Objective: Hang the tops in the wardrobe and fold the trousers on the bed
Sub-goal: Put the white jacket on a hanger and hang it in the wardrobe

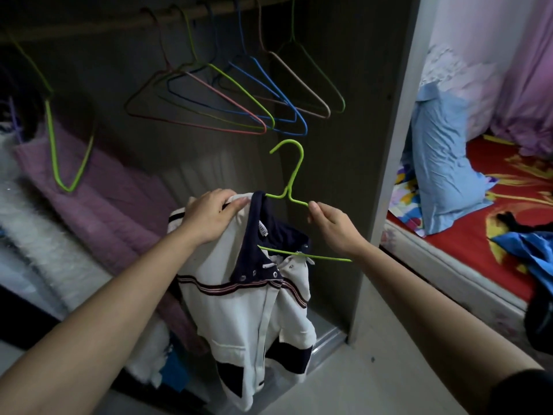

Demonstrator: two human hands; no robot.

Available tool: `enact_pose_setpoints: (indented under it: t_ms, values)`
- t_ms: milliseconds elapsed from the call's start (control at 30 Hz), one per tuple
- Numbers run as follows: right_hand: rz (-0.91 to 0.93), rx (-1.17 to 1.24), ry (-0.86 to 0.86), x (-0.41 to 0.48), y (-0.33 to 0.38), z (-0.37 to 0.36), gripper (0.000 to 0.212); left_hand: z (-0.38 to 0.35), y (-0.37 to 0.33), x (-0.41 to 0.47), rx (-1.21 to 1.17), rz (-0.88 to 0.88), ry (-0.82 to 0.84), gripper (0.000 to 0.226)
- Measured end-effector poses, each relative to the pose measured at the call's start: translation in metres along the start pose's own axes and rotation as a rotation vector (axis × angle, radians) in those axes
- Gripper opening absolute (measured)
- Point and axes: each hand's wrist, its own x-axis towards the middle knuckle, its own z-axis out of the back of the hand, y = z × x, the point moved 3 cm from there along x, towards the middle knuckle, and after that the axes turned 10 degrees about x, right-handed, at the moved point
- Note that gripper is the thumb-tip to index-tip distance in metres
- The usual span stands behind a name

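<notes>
1 hanger (294,169), hook up; L hand (209,217) grips top (236,310).

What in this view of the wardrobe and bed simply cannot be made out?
1. Head view: the green hanger's left shoulder is hidden inside the white top, under the left hand.
2. The collar label is too small to read.
3. The wardrobe rail is dark and partly cut off by the top edge.
4. The blue garment on the bed is cut off by the right edge; top or trousers, I cannot tell.
</notes>
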Motion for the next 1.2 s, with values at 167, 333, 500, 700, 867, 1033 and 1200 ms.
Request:
enact_pose_setpoints:
  t_ms: [167, 333, 500, 700, 867, 1033, 1200]
  values:
    - [0.040, -0.041, 0.087, 0.010, 0.016, -0.027, 0.042, -0.004, -0.025, -0.004, -0.053, -0.041, -0.017, 0.030]
    - [0.042, -0.098, 0.032, 0.015, 0.004, -0.023, 0.047, 0.005, -0.025, -0.005, -0.032, -0.058, -0.042, 0.028]
    - [-0.392, 0.053, -0.463, 0.002, -0.041, -0.002, 0.057, 0.015, -0.011, -0.012, -0.189, 0.120, -0.087, 0.037]
    - [-0.819, 0.620, -0.311, 0.001, -0.062, -0.028, 0.094, 0.024, -0.012, -0.019, -0.240, 0.176, -0.119, 0.067]
    - [-0.811, 0.786, -0.398, 0.002, -0.068, -0.036, 0.096, 0.032, -0.007, -0.023, -0.302, 0.357, -0.313, 0.061]
    - [-0.844, 0.594, -0.082, -0.002, -0.067, -0.047, 0.075, 0.041, -0.008, -0.020, -0.337, 0.341, -0.389, 0.053]
    - [-0.679, 0.227, -0.052, 0.000, -0.065, -0.041, 0.022, 0.038, 0.003, -0.021, -0.247, 0.324, -0.432, 0.045]
